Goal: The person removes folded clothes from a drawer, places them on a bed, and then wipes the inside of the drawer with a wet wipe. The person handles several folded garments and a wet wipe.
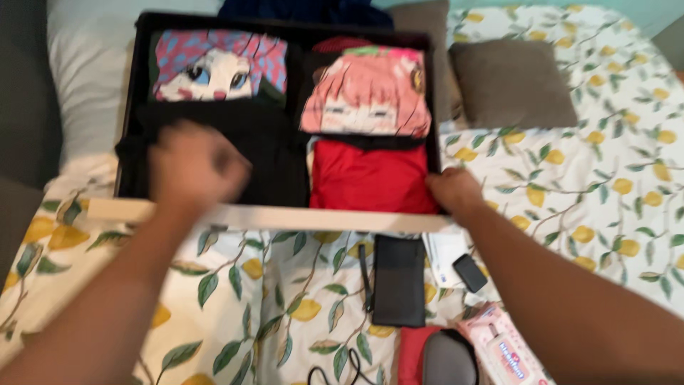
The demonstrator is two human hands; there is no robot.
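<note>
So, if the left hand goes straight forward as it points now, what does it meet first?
Probably the black clothes in the suitcase: the left hand is blurred and looks to be already over them. Further along lies the folded shirt with a cartoon face.

Soft, even indoor light; motion blur smears the left hand [192,167], overall focus soft.

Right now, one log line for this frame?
left hand: blurred, over black clothes | right hand: at suitcase edge by red garment | black pouch on bedspread
</note>
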